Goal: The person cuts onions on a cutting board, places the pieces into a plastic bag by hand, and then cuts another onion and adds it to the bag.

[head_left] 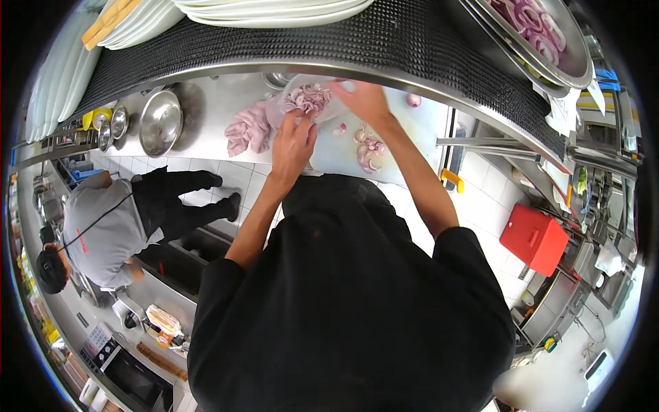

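Note:
A pale, see-through bowl (278,113) of chopped purple onion (309,98) sits at the left edge of the cutting board (408,141). My left hand (295,143) is at the near side of the bowl, its bent fingertips at the onion; whether they pinch any is too small to tell. My right hand (364,101) is at the bowl's right side, with fingers spread and thumb near the rim. Onion slices and peel (369,150) lie on the board below my right hand. A whole small onion (413,100) rests near the board's far edge.
A crumpled pink cloth (248,129) and a steel bowl (161,123) stand left on the counter. Overhead, a shelf (274,51) holds white plates (274,12) and a bowl of onion rings (573,58). Another person (106,230) bends over the counter behind, at left.

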Demonstrator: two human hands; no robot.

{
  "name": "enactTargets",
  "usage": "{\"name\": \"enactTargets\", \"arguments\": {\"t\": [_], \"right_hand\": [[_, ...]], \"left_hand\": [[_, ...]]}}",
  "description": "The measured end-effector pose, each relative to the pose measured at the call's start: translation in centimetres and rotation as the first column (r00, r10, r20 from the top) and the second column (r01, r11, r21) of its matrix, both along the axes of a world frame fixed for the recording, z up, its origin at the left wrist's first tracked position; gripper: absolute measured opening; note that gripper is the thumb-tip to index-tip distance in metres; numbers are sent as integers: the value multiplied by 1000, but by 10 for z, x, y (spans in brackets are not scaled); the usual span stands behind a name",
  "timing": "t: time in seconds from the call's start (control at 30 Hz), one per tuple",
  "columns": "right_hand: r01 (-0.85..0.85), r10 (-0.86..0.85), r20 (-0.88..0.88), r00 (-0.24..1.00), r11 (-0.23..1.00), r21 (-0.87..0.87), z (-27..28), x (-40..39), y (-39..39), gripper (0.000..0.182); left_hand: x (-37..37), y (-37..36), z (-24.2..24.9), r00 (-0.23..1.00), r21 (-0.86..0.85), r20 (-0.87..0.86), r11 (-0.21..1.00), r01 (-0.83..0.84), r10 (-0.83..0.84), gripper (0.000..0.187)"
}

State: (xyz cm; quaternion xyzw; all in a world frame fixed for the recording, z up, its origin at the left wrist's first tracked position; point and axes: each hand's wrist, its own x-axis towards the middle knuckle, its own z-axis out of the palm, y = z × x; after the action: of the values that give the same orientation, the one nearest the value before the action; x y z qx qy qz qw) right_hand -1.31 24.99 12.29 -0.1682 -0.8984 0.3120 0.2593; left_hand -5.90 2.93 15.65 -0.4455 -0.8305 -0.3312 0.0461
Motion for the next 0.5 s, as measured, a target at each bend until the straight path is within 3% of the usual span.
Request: {"name": "enactTargets", "arguments": {"t": [0.07,0.1,0.17,0.23,0.33,0.43,0.5], "right_hand": [[84,-97,-83,992,985,-152,-31,38,23,28],[124,-141,-43,989,953,-277,-38,66,24,28],[167,-200,-26,979,875,-454,-58,117,16,29],[175,-191,-43,981,951,-254,-81,158,-1,31],[200,-197,36,980,955,-218,-116,177,-24,44],[93,-81,119,990,991,-93,-129,154,-27,53],[-101,104,122,987,995,-27,-135,138,-23,53]], "left_hand": [[4,-4,-12,985,57,-50,984,169,-166,27],[7,-7,-20,966,81,-77,964,253,-247,28],[18,-3,-34,912,-3,10,912,410,-410,32],[30,5,-50,869,-124,175,865,486,-463,37],[38,15,-102,933,-221,135,908,357,-334,51],[36,26,-131,966,-309,47,916,256,-253,55],[33,30,-145,960,-310,2,913,266,-279,55]]}}
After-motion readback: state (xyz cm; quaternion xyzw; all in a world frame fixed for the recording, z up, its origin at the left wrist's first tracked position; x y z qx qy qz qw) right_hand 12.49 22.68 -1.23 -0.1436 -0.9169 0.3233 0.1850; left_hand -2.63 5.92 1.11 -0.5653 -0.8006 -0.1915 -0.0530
